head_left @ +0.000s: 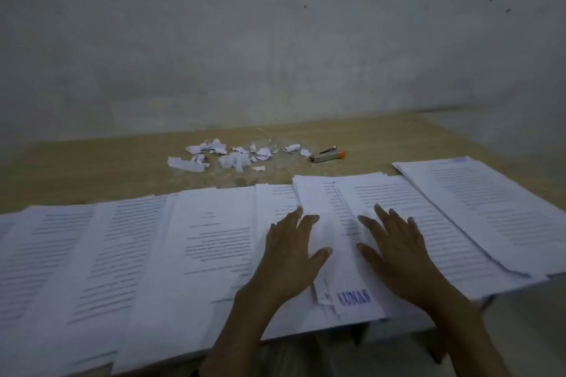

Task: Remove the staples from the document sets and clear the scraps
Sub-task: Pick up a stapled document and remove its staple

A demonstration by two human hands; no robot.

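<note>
A blue stamp [353,297] reading "LUNAS" stood on the near end of a narrow white sheet [335,232]. The printed lines on the document sets [214,242] were too blurred to read.

The scene is taken from a single wide-angle camera worn on the head, pointed forward and down across the table [92,168] toward the wall [275,40] behind it. The papers [208,239], the left hand [291,257] and the right hand [401,254] are seen from close above, low in the view, while the table's far edge is seen at a shallower angle.
</note>
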